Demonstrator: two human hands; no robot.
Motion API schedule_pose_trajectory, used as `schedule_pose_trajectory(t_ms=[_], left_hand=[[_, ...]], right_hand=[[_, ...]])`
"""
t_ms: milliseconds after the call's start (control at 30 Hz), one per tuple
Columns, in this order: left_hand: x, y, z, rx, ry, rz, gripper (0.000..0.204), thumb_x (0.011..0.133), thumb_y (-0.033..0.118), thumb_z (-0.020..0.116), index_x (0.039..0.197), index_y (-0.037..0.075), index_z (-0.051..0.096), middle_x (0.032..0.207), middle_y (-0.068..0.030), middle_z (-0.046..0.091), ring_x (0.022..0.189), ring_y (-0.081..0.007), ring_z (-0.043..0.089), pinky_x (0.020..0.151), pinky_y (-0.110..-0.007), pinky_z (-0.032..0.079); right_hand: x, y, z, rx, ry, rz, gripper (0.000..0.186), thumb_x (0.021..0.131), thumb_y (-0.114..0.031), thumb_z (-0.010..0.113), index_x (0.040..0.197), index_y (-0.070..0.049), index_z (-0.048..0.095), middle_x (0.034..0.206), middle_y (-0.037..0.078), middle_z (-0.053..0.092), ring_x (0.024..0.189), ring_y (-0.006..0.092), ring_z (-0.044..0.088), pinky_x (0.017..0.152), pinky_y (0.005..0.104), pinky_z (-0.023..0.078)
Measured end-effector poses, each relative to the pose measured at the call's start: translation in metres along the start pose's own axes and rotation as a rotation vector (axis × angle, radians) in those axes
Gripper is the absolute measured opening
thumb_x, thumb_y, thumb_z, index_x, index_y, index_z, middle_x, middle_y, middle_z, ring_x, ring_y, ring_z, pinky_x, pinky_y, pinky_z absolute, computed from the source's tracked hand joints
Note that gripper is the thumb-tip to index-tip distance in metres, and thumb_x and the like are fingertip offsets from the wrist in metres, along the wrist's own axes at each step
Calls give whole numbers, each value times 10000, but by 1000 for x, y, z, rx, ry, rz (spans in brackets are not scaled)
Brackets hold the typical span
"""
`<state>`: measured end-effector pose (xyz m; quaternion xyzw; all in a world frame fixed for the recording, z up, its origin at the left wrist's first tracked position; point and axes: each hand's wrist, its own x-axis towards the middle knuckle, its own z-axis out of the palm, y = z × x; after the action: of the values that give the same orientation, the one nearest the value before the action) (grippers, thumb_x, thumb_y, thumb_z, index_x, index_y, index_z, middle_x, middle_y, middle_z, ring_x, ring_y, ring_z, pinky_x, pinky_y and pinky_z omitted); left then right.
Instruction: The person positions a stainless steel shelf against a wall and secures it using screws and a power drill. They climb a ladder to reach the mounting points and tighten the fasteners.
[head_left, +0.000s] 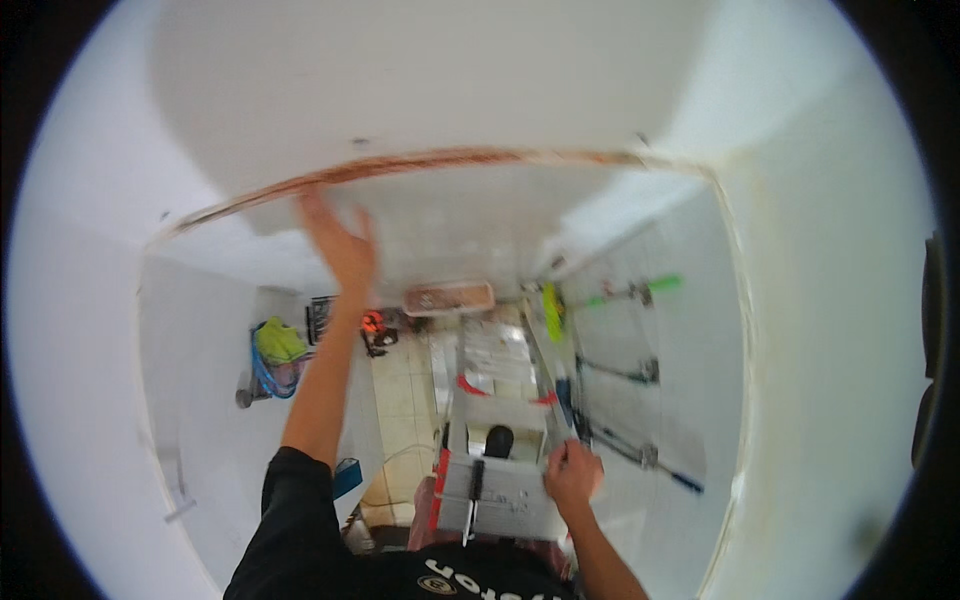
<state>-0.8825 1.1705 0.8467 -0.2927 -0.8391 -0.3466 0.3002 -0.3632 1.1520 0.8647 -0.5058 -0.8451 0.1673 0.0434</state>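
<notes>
My left hand (340, 245) is raised high against the white wall, its fingers stretched out and blurred. The fingertips reach a reddish-brown strip (420, 162) that runs along the wall seam. I see nothing held in that hand. Lower down, my right hand (574, 475) is closed at the side rail of a grey metal stepladder (500, 410) with red fittings. Its fingers appear wrapped on the rail. One dark shoe (498, 441) shows on the ladder below me.
A long reddish tray (448, 298) lies on the floor by the far wall. Long-handled tools (640, 455) and a bright green tool (553, 312) stand along the right wall. At left are a green cloth bundle (280, 342) and an orange object (372, 321). A cable crosses the tiled floor (398, 385).
</notes>
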Motion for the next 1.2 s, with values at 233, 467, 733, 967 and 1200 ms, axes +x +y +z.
schedule_pose_trajectory(t_ms=[233,467,733,967,1200], left_hand=[[-25,154,10,-221,-541,644,780,962,330,708,1613,22,408,1647,-189,431,1540,-376,382,1279,-586,256],[25,309,110,-385,-427,1163,615,979,249,662,1528,21,505,1630,-143,463,1536,-316,402,1269,-469,345],[35,295,115,7,-341,1241,455,970,261,665,1350,11,667,1563,-173,518,1400,-307,555,1135,-462,489],[47,362,9,348,-1036,904,365,965,399,671,1039,61,787,1140,-186,753,1108,-290,720,859,-482,596],[37,323,129,-131,-579,1219,626,911,154,642,1524,83,535,1688,-145,381,1573,-330,339,1246,-497,379]], right_hand=[[4,9,2,17,25,20,126,928,-207,668,855,-106,648,745,98,672,721,341,663,714,488,499],[7,9,3,61,147,-42,128,898,-202,685,839,-97,642,759,90,689,705,303,688,694,456,530],[8,7,-2,127,167,-13,137,888,-205,701,816,-109,635,728,67,661,695,278,680,700,417,521],[8,8,0,122,163,20,123,874,-182,707,809,-100,644,718,79,660,697,299,667,688,450,502],[6,9,-1,79,176,-34,148,895,-225,695,806,-112,657,715,71,656,660,293,665,682,440,521]])
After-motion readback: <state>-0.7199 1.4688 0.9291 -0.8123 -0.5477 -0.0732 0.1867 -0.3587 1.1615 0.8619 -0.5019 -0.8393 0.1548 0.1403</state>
